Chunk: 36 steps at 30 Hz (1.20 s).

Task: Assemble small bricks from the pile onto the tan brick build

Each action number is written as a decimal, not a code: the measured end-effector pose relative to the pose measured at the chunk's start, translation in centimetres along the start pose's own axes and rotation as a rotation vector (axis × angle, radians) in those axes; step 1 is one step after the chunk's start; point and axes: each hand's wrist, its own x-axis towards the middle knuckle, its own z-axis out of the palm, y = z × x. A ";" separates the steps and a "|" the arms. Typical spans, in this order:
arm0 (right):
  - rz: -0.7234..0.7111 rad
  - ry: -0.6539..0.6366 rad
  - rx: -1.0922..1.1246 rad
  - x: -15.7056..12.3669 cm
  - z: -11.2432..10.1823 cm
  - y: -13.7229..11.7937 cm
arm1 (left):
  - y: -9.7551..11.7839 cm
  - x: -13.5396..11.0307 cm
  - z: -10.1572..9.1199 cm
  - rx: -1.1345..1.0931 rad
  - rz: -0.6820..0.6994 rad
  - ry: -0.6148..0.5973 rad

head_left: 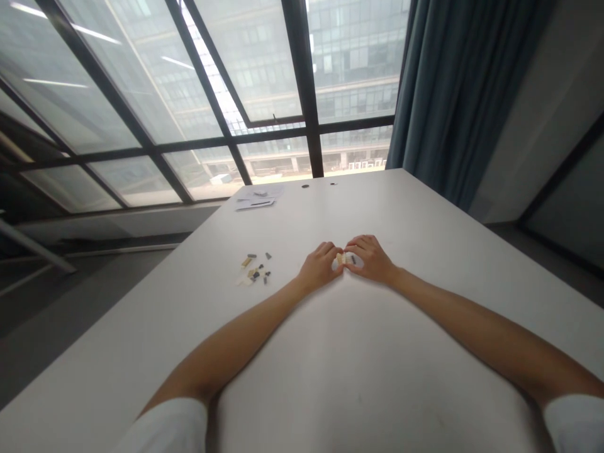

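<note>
A scatter of small loose pieces (255, 270) is seen left on the white table (425, 214). At centre, a small cream assembly (345, 258), probably bricks, is pinched between the left hand (319, 266) and right hand (370, 258).

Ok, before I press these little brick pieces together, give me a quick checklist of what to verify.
1. Both hands on the piece: left hand and right hand pinch the small cream brick assembly from either side: ok.
2. Assembly resting low over the white table: ok.
3. Studs lined up: too small to see: cannot tell.
4. Spare pieces within reach, to the left of the left hand: ok.
5. Papers at the far edge, clear of the hands: ok.
</note>
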 end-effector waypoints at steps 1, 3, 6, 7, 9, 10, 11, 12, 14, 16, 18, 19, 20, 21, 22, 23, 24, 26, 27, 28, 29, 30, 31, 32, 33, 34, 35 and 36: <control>-0.005 0.002 -0.001 0.0 0.0 0.0 | -0.1 -0.1 0.0 -0.001 0.002 0.000; -0.009 0.003 -0.004 0.0 0.1 0.1 | -0.2 -0.1 0.0 -0.003 0.005 -0.006; -0.011 -0.006 -0.012 0.0 0.1 0.3 | -0.1 0.0 -0.2 -0.016 0.009 -0.009; -0.013 -0.007 -0.014 -0.1 0.1 0.3 | 0.0 0.0 -0.2 -0.024 0.012 -0.006; -0.018 -0.006 -0.014 -0.1 0.0 0.3 | 0.1 0.1 -0.3 -0.042 0.015 0.003; -0.019 -0.004 -0.012 -0.1 -0.1 0.2 | 0.1 0.0 -0.4 -0.051 0.013 0.009; -0.018 0.000 -0.008 0.0 -0.2 0.2 | 0.1 0.0 -0.4 -0.060 0.009 0.016; -0.018 0.003 -0.002 0.0 -0.2 0.2 | 0.1 -0.1 -0.3 -0.067 0.004 0.024; -0.020 0.014 0.013 0.0 -0.3 0.1 | -0.1 -0.2 -0.2 -0.081 -0.009 0.037; -0.028 0.021 0.031 0.0 -0.3 0.1 | -0.2 -0.4 -0.1 -0.094 -0.016 0.042; -0.030 0.014 0.047 -0.1 -0.3 0.2 | -0.3 -0.4 -0.1 -0.108 -0.010 0.041; -0.029 0.008 0.053 -0.1 -0.3 0.2 | -0.3 -0.5 -0.1 -0.115 -0.004 0.045; -0.027 0.005 0.059 -0.1 -0.3 0.2 | -0.3 -0.5 -0.1 -0.121 0.002 0.049; -0.025 0.003 0.063 0.0 -0.3 0.2 | -0.3 -0.5 -0.2 -0.125 0.006 0.052; -0.024 0.003 0.066 0.0 -0.3 0.2 | -0.3 -0.4 -0.2 -0.128 0.009 0.055; -0.022 0.004 0.069 0.0 -0.3 0.1 | -0.3 -0.4 -0.2 -0.129 0.011 0.055; -0.020 0.003 0.070 0.1 -0.3 0.1 | -0.3 -0.4 -0.2 -0.127 0.012 0.055; -0.014 0.000 0.073 0.1 -0.4 0.0 | -0.4 -0.4 -0.2 -0.123 0.011 0.052; -0.013 -0.002 0.074 0.1 -0.4 0.0 | -0.4 -0.4 -0.2 -0.121 0.010 0.052; -0.013 -0.002 0.075 0.2 -0.4 0.0 | -0.4 -0.4 -0.1 -0.120 0.010 0.051; -0.015 -0.002 0.076 0.2 -0.4 0.0 | -0.5 -0.4 -0.1 -0.119 0.010 0.051; -0.017 -0.002 0.076 0.1 -0.4 0.0 | -0.5 -0.4 -0.1 -0.119 0.014 0.052; -0.021 0.000 0.075 0.1 -0.4 0.0 | -0.5 -0.4 -0.1 -0.120 0.019 0.057; -0.025 -0.001 0.074 0.1 -0.4 0.0 | -0.5 -0.4 -0.1 -0.121 0.025 0.063; -0.027 0.000 0.072 0.1 -0.4 0.0 | -0.6 -0.5 -0.1 -0.121 0.029 0.067; -0.027 0.000 0.069 0.1 -0.4 0.0 | -0.6 -0.5 -0.1 -0.119 0.030 0.069; -0.028 0.000 0.066 0.1 -0.5 0.0 | -0.6 -0.5 -0.1 -0.117 0.030 0.067; -0.028 -0.001 0.065 0.1 -0.5 0.0 | -0.6 -0.5 -0.1 -0.114 0.029 0.064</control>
